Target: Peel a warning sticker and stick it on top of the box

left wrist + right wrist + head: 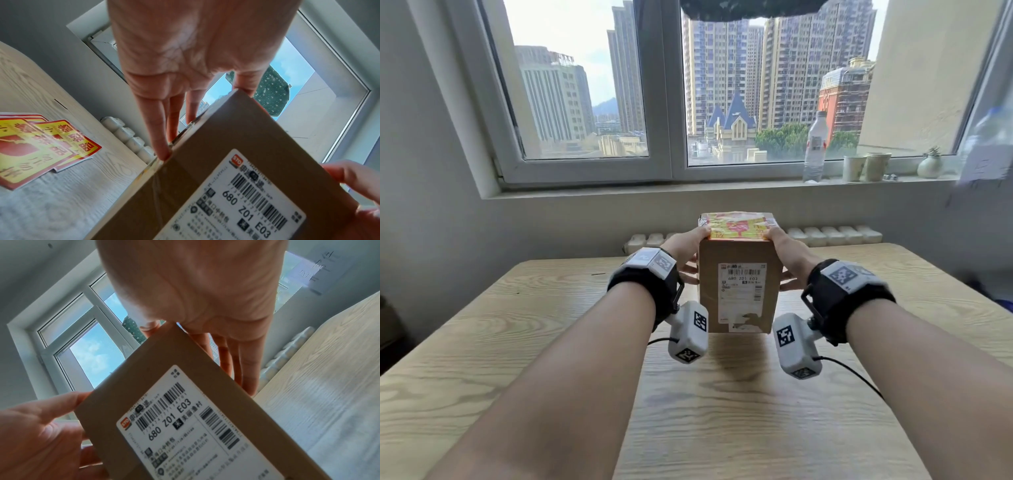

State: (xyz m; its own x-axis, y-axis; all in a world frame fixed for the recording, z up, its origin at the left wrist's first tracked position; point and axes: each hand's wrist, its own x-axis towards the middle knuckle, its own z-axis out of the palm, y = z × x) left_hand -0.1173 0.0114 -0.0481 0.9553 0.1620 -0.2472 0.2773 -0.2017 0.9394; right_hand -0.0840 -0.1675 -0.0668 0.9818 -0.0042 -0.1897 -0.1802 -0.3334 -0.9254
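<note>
Hands flanked the cardboard box (738, 284), held above the wooden table (551, 342): the left hand (685, 255) and right hand (787, 257) lay with straight fingers along its sides, thumbs bearing on the yellow-and-red warning sticker (738, 226) already lying on top. Firm, even thumb pressure outward to the sticker's edges would probably seat it without bubbles. Spare stickers (41, 146) lay on the table, below a window (654, 85).

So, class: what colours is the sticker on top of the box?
Yellow and red sticker, clearest in the head view.
</note>
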